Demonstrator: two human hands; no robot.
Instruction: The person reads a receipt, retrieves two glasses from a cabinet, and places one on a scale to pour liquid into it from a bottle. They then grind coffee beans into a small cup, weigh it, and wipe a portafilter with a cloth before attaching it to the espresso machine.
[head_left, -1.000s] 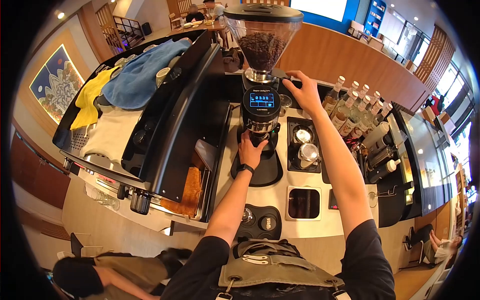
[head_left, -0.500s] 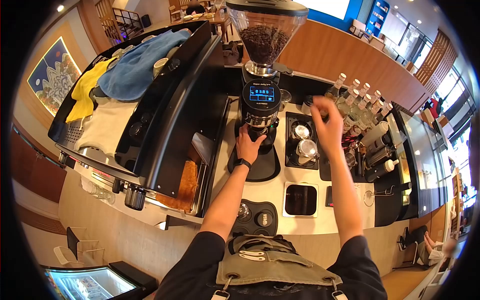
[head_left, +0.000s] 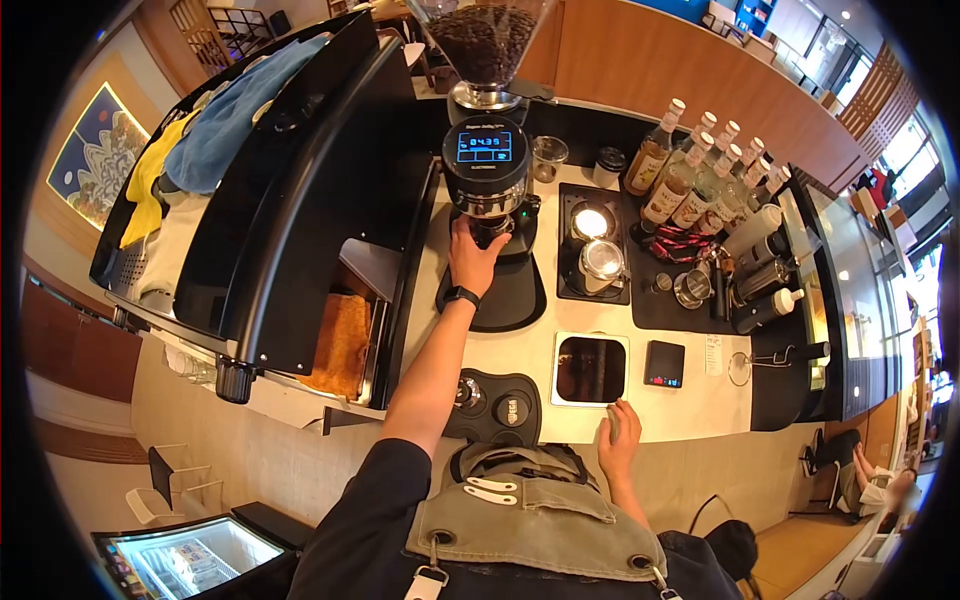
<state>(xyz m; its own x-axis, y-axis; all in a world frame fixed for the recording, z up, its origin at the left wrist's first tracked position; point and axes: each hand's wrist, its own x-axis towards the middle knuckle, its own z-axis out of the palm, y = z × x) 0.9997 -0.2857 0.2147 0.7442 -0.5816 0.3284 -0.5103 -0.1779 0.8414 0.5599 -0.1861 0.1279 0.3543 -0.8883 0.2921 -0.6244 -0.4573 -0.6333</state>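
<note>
My left hand (head_left: 474, 258) is up at the coffee grinder (head_left: 487, 150), under its metal outlet. Its fingers and thumb close around a dark round piece there, mostly hidden by the hand. The grinder's blue display is lit, and a hopper (head_left: 483, 42) of coffee beans sits on top. My right hand (head_left: 621, 437) hangs low at the counter's front edge, its fingers loosely extended with nothing in them. Just beyond its fingertips is a square metal-rimmed bin (head_left: 558, 370) with a dark inside.
An espresso machine (head_left: 290, 210) with cloths on top stands left. Right of the grinder are metal-topped tools (head_left: 601, 260) on a black tray, syrup bottles (head_left: 665, 190) and a small black scale (head_left: 664, 364). A tamping mat (head_left: 490, 418) lies at the front edge.
My right hand has dropped from above the black tray to the counter's front edge. My left hand stays at the grinder, whose display number has risen. The view has tilted downward.
</note>
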